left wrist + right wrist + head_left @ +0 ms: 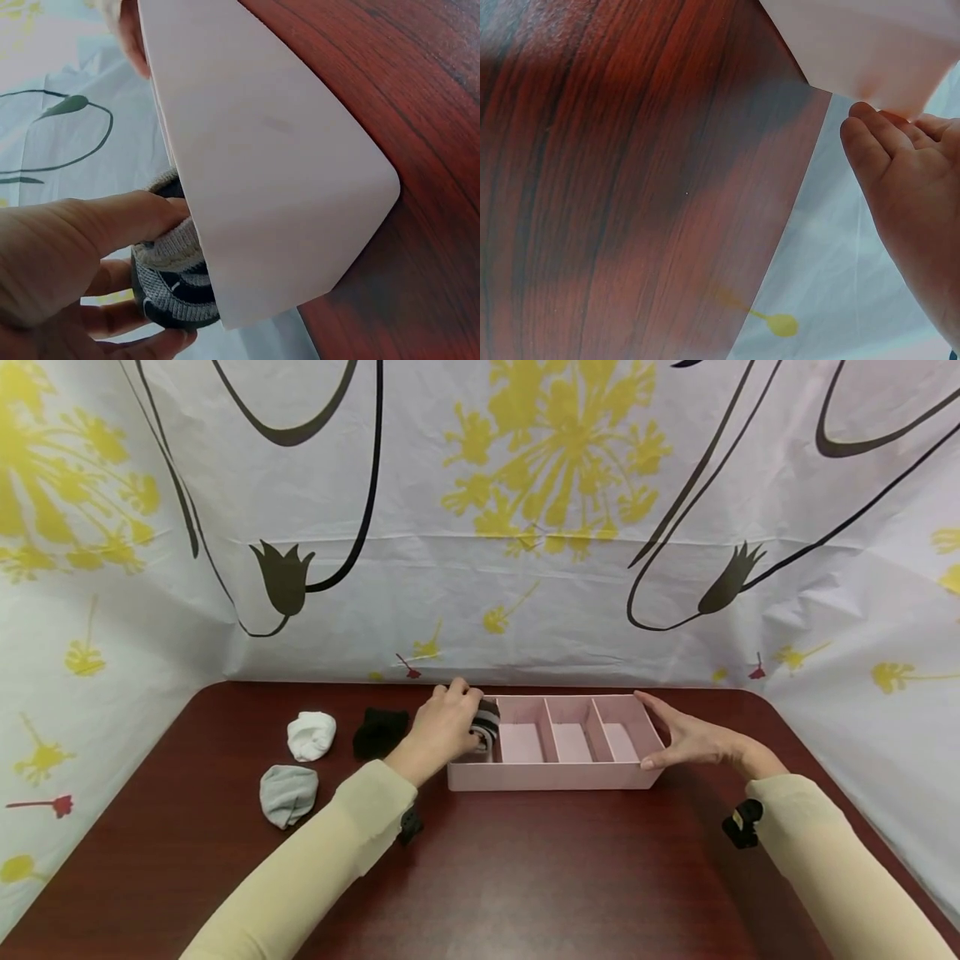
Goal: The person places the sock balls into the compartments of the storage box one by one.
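The left hand (444, 727) grips the striped sock roll (487, 718) between thumb and fingers, at the mouth of the compartment below it; how deep the roll sits, I cannot tell. The pink box (555, 777) stretches its long axis sideways on the desk (525, 868), from the left hand to the right hand (693, 741), which holds the far end, thumb and fingers at its two corners. Thus the left hand is nearer to the roll, and the right is well apart from it, beyond three bare compartments.
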